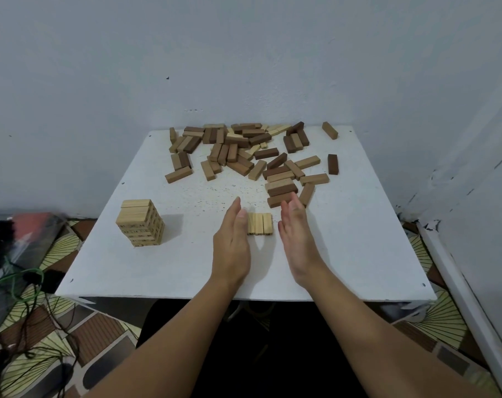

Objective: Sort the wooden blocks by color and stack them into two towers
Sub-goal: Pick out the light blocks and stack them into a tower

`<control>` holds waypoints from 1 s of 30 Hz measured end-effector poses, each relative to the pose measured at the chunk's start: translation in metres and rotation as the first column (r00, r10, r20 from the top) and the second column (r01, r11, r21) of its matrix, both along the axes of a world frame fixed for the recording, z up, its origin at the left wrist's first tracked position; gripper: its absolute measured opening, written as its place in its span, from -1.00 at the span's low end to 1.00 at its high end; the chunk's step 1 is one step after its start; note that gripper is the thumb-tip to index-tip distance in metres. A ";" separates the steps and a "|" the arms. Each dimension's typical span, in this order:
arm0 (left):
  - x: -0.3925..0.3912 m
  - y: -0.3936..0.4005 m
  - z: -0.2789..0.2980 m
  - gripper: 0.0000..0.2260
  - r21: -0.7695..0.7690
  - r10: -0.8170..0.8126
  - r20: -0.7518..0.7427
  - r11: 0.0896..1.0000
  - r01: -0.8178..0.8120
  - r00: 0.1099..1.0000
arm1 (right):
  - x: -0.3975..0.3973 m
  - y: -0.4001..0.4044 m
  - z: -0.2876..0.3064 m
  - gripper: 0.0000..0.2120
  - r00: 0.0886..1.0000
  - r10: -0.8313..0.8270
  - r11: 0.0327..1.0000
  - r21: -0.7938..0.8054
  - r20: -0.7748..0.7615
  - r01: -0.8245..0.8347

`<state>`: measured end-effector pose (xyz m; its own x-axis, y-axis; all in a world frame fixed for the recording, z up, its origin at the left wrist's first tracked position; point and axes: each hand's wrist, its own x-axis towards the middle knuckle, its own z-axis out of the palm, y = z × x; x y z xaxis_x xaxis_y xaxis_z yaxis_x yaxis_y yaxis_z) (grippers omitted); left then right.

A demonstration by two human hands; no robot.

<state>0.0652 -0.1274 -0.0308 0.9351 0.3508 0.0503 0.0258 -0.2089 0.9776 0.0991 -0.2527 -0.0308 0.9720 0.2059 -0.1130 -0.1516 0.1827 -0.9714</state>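
Observation:
Three light wooden blocks (pixel 260 223) lie side by side as one row near the table's middle front. My left hand (pixel 232 245) stands on edge with flat fingers against the row's left side. My right hand (pixel 297 239) is held flat the same way a little to the right of the row, not touching it. A tower of light blocks (pixel 140 223), several layers high, stands at the front left. A loose pile of mixed light and dark brown blocks (pixel 244 150) covers the back of the table.
The white square table (pixel 344 254) stands in a corner between grey walls. A single dark block (pixel 332 164) and a tan one (pixel 329 130) lie apart at the back right. Cables and a bag (pixel 19 254) lie on the patterned floor to the left.

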 end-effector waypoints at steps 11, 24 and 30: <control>0.000 0.000 -0.004 -0.31 -0.004 -0.017 0.020 1.000 0.017 1.000 | -0.002 0.001 -0.004 -0.06 0.998 0.045 0.997 -0.069 0.032 -0.043; 0.002 0.002 -0.010 -0.30 -0.047 -0.021 0.002 0.999 0.021 1.000 | 0.001 0.004 -0.006 -0.05 0.998 0.064 0.993 -0.101 0.011 -0.062; 0.001 0.003 -0.001 -0.44 0.031 -0.022 -0.006 0.999 0.022 1.000 | 0.002 -0.001 -0.006 -0.11 0.996 0.075 0.991 -0.111 0.038 -0.070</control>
<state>0.0663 -0.1245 -0.0318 0.9427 0.3289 0.0555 0.0265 -0.2399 0.9704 0.1014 -0.2533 -0.0364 0.9593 0.2648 -0.0983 -0.1196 0.0652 -0.9907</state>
